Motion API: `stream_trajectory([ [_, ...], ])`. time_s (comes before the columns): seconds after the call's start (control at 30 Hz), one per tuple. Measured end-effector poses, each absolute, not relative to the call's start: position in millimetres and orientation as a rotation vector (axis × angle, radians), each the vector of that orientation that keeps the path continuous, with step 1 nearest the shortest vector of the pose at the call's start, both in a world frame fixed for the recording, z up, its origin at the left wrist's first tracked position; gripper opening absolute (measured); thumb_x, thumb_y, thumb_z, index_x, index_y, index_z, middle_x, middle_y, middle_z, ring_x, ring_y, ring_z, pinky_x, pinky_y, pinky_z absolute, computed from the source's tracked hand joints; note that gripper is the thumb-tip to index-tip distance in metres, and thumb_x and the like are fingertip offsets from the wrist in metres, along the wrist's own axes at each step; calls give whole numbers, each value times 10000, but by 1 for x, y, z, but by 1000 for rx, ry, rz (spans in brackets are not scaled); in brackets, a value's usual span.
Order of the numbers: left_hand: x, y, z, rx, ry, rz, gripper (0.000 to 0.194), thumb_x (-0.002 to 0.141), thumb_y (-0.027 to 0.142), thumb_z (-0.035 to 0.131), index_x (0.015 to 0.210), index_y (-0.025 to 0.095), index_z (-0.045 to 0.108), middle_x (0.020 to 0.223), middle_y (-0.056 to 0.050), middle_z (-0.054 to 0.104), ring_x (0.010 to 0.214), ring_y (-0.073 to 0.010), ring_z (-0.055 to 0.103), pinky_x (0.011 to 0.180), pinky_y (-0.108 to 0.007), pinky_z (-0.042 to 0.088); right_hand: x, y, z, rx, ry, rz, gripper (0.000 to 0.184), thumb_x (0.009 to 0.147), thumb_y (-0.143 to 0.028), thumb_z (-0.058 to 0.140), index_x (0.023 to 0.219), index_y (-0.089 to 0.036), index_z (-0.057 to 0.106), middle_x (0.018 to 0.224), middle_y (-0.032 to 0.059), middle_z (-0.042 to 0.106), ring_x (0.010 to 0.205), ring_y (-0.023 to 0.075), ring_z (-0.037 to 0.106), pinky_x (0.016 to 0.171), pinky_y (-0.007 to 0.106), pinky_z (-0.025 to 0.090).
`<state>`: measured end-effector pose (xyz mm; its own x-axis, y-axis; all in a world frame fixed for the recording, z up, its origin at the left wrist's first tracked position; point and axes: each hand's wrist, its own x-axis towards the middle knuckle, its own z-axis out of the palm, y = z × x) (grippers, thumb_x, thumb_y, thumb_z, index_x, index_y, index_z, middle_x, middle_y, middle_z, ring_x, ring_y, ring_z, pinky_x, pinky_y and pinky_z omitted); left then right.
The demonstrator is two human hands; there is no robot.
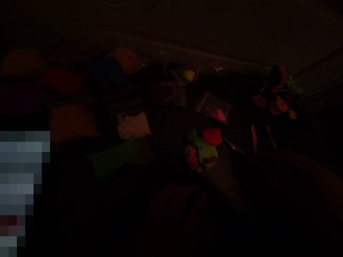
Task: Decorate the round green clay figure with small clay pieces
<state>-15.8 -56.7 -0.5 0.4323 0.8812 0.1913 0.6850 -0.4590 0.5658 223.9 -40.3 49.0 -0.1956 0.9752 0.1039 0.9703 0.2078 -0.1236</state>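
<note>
Dimly, a round green modelled piece (203, 151) lies on the dark table (167, 125), a red lump (212, 136) at its one o'clock edge and, taking this piece as the clock's centre, the left hand (179, 208) is near it at seven o'clock, too dark to tell whether its fingers are apart or together. Out at three o'clock lies the shadowed right hand (291, 162), near a silver pointed tool (235, 147); I cannot tell whether its fingers clamp it. At ten o'clock sits a white packet (136, 125).
</note>
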Motion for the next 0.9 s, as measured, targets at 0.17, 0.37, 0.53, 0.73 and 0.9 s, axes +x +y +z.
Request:
stream_trajectory([
  [0.17, -15, -58, -4, 2282, 1368, 669, 252, 687, 268, 570, 937, 230, 566, 980, -12, 569, 947, -202, 469, 783, -341, 398, 236, -59, 39, -1987, -2354, 136, 293, 790, -401, 409, 973, -214, 543, 898, 48, 600, 738, 176, 592, 568, 289, 495],
  [0.37, -12, -58, -6, 2293, 1370, 685, 258, 691, 190, 546, 946, 221, 561, 968, -29, 568, 949, -225, 458, 793, -381, 385, 256, -71, 48, -2001, -2232, 45, 227, 797, -244, 439, 1014, -201, 492, 922, 62, 590, 755, 132, 593, 588, 201, 487],
  [0.53, -11, -58, -7, 2314, 1351, 693, 265, 694, 165, 528, 953, 210, 561, 987, -37, 563, 962, -233, 450, 807, -388, 380, 291, -48, 46, -2274, -2062, 138, 238, 742, -295, 523, 963, -211, 553, 919, 45, 616, 759, 137, 599, 618, 201, 472],
  [0.73, -10, -57, -1, 2347, 1391, 669, 254, 716, 171, 496, 958, 204, 566, 963, -41, 567, 948, -223, 460, 769, -359, 403, 311, -16, 38, -2479, -1890, 504, 299, 727, -412, 476, 722, -154, 627, 650, 53, 635, 527, 124, 582, 440, 199, 391],
  [0.9, -9, -56, 1, 2348, 1460, 662, 251, 704, 190, 530, 951, 208, 568, 964, -28, 570, 950, -211, 455, 760, -336, 407, 316, -12, 42, -2524, -1678, 503, 242, 669, -357, 572, 721, -124, 608, 654, 70, 635, 522, 132, 579, 442, 217, 404],
])
